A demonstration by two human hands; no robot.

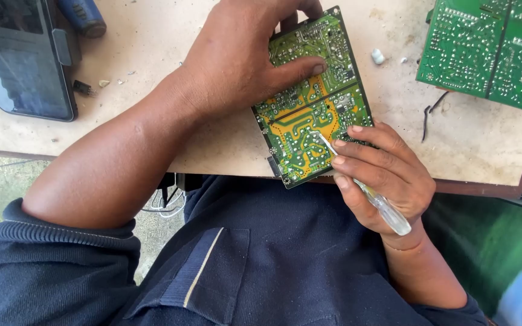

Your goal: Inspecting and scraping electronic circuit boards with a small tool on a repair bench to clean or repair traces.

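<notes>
Left hand pressed flat on a green circuit board, thumb across its glossy solder side; grip clamps the board's far edge. Board lies at the near edge of the pale, gritty surface, one corner overhanging. Right hand pinches a clear-handled screwdriver, metal tip on the yellow traces. Two boards counted: second board far right, well apart. One dark tablet at left.

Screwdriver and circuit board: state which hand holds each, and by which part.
The right hand grips the screwdriver by its clear handle. The left hand pins the circuit board at its upper part.
</notes>
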